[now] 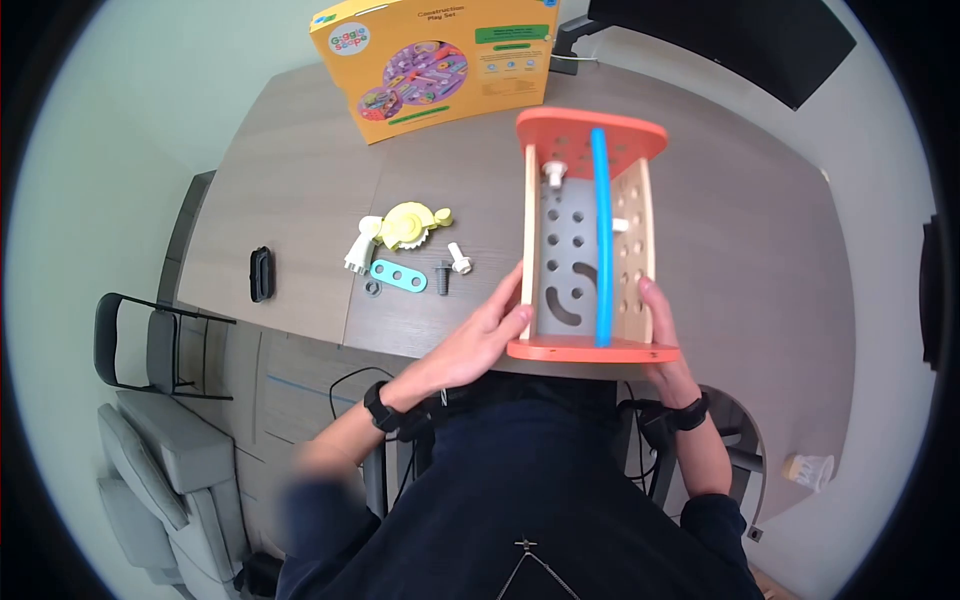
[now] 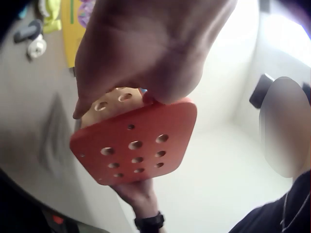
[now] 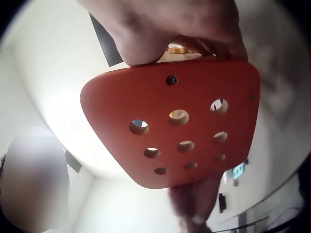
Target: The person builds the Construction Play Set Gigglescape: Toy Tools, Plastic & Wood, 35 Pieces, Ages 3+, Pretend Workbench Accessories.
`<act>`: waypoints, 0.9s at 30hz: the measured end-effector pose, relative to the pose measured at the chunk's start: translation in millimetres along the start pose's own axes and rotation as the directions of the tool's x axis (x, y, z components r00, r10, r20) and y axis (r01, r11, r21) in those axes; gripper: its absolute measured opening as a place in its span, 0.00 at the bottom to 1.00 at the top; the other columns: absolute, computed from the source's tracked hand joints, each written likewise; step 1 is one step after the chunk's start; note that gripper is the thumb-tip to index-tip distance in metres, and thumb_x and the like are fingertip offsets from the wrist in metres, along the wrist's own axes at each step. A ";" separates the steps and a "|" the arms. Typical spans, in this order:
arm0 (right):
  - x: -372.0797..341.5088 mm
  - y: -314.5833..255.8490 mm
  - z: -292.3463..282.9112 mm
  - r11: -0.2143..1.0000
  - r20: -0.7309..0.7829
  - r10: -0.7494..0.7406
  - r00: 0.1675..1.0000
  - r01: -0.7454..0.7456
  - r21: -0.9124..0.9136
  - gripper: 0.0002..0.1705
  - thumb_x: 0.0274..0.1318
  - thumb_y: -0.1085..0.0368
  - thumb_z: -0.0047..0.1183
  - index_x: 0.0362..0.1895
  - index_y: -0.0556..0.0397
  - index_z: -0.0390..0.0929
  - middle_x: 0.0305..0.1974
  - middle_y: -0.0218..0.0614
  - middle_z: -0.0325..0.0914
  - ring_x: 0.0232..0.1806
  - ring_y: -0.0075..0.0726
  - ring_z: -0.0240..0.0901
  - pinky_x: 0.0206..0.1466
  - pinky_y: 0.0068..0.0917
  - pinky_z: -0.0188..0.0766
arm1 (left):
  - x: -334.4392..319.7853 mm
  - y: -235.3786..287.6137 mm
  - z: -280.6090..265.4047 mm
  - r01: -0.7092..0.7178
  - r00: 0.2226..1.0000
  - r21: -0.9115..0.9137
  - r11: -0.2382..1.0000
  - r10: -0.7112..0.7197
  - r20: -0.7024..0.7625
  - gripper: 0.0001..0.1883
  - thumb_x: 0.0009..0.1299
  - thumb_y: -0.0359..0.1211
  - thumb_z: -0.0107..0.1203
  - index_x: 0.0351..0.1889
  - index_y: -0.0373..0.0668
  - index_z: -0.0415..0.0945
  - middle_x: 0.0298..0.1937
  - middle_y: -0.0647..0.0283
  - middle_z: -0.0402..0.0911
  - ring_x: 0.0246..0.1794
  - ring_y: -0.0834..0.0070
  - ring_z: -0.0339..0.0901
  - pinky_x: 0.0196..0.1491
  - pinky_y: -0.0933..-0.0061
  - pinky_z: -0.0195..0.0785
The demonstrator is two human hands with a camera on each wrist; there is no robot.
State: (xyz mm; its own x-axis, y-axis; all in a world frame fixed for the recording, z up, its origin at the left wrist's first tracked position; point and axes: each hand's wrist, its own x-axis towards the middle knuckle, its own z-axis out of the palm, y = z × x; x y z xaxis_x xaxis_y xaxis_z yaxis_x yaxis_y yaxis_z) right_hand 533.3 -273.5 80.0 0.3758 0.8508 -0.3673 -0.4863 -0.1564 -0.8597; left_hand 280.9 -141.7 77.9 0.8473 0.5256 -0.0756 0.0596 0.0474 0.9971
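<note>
Both hands hold a toy toolbox (image 1: 552, 228) with red end panels, pale wooden sides and a blue handle bar (image 1: 602, 240). My left hand (image 1: 478, 338) grips its left wooden side near the close end. On the opposite side, my right hand (image 1: 664, 322) grips the right wall, fingers partly hidden. One white toy bolt (image 1: 555, 174) sits inside by the far panel; another white bolt (image 1: 621, 225) pokes through the right side. Round holes and curved slots pierce the grey base. In the right wrist view the near red panel (image 3: 155, 97) shows rows of holes.
Left of the toolbox lie a yellow-green toy piece (image 1: 408, 226), a turquoise strip with holes (image 1: 399, 276), a grey bolt (image 1: 443, 278), a white bolt (image 1: 460, 258) and a grey nut (image 1: 373, 288). A yellow box (image 1: 440, 70) and monitor (image 1: 730, 40) stand behind; a black case (image 1: 262, 275) lies left.
</note>
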 end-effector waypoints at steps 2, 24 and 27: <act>6.3 17.9 -15.6 0.993 0.041 -0.012 0.999 0.017 -0.119 0.31 0.84 0.47 0.48 0.68 0.63 0.78 0.56 0.40 0.85 0.52 0.28 0.83 0.56 0.29 0.81 | -5.1 -15.5 2.4 0.077 0.997 -0.111 0.991 -0.074 0.028 0.40 0.91 0.39 0.44 0.92 0.39 0.35 0.92 0.46 0.47 0.92 0.60 0.46 0.89 0.59 0.44; 41.3 78.9 -32.2 0.815 0.064 -0.032 0.997 0.063 -0.577 0.36 0.85 0.42 0.41 0.56 0.68 0.81 0.37 0.46 0.86 0.41 0.35 0.80 0.51 0.37 0.76 | -14.1 -47.3 -58.3 0.154 0.974 0.559 0.814 -0.029 -0.227 0.19 0.85 0.36 0.56 0.69 0.38 0.77 0.69 0.52 0.78 0.72 0.49 0.72 0.71 0.50 0.67; 41.2 76.4 -26.3 0.822 0.081 -0.040 0.996 0.079 -0.564 0.36 0.84 0.42 0.41 0.56 0.68 0.81 0.37 0.48 0.85 0.41 0.37 0.80 0.51 0.38 0.75 | -0.9 -53.1 -66.5 0.117 0.910 0.892 0.436 0.313 -0.272 0.12 0.78 0.33 0.62 0.55 0.40 0.82 0.59 0.55 0.79 0.63 0.50 0.74 0.61 0.51 0.69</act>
State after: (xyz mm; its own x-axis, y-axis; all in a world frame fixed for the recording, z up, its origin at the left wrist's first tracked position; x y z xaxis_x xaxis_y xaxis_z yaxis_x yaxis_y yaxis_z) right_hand 532.5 -263.5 -10.2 0.3300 0.8943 -0.3023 0.0753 -0.3442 -0.9359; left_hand 241.9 -88.3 24.4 0.6459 0.7244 0.2407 0.5963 -0.6757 0.4334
